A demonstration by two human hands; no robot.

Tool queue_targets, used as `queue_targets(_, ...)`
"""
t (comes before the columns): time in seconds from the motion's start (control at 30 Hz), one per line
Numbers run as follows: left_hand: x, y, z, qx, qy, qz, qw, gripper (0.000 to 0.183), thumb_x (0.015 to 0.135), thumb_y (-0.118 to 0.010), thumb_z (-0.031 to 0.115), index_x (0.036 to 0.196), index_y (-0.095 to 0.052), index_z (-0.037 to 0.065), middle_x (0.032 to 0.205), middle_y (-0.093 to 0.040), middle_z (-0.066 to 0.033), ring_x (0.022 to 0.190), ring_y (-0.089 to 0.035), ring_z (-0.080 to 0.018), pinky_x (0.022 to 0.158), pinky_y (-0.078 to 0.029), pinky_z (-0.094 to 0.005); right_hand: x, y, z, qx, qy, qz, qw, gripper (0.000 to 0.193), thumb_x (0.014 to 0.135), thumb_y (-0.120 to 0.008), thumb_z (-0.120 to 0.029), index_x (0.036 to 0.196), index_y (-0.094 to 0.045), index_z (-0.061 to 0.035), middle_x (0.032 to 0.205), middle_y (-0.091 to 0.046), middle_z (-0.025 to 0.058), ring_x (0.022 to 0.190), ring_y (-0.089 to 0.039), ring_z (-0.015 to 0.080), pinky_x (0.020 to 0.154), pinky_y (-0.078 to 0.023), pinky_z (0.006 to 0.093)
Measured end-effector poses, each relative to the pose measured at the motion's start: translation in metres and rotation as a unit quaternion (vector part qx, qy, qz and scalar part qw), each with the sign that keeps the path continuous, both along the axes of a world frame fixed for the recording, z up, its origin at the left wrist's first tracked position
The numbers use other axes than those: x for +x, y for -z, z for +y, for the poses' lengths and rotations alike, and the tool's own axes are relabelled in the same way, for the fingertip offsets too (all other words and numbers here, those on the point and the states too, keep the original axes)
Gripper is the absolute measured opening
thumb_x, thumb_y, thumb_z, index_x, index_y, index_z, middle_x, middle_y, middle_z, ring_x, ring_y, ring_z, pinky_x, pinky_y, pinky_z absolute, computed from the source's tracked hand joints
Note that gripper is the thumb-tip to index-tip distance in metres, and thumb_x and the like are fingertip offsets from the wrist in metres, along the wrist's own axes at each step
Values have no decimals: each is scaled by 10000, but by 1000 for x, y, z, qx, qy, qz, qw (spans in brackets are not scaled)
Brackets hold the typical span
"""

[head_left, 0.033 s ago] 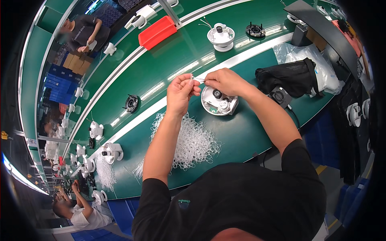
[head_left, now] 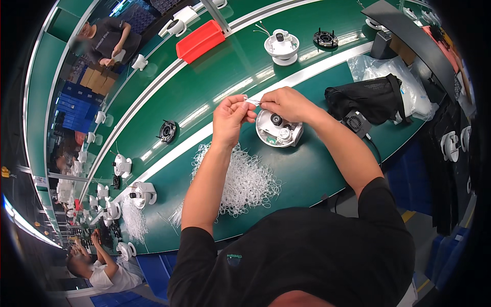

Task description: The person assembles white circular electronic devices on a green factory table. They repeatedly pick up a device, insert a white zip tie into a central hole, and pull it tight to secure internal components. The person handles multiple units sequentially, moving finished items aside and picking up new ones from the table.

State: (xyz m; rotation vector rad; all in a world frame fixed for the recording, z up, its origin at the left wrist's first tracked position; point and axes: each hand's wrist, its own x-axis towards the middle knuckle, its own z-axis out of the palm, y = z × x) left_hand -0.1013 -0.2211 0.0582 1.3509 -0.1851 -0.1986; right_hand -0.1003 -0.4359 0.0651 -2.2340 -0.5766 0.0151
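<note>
My left hand (head_left: pixel 232 113) is closed in a pinch on a thin white cable (head_left: pixel 252 102), above the back edge of the work surface. From the right, my right hand (head_left: pixel 287 104) pinches the same cable, which spans the short gap between the two hands. Just below my right hand, a round white camera housing (head_left: pixel 266 134) lies with its inside showing, a black lens and a bit of green board in it. A heap of thin white looped ties (head_left: pixel 245 181) spreads beside my left forearm. What my fingertips cover is hidden.
On the green strip beyond stand another white camera (head_left: pixel 283 48), black rings (head_left: pixel 168 131) and a red bin (head_left: pixel 200 41). To the right lie a black mesh bag (head_left: pixel 365 100), clear plastic bags (head_left: pixel 417 94) and a small fan (head_left: pixel 356 124). Two other people work at left.
The white camera on the far green strip sits very slightly further right. My left hand has shifted a hair; both hands keep hold of the cable.
</note>
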Motion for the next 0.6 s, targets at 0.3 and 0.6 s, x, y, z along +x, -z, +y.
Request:
queue_targets(0.3,-1,6,-7,98,8,-22,995,156,969,-632,67,1061,-640,-58,843,-703,-97,654,-639,-113,567,-524,-241,-1,-2,-3,43,-16,28,999,230,921,-630,-243,1000,-716,-45,817,-696,154,752,-662,312,703,-502,420)
queue_targets(0.6,-4,3,-15,181,6,1,983,140,963,-658,100,1021,-680,-26,799,-704,-58,606,-584,-82,531,-456,-221,-3,4,-5,174,-36,66,982,186,931,-650,-163,995,-691,7,812,-693,66,720,-626,157,676,-497,323)
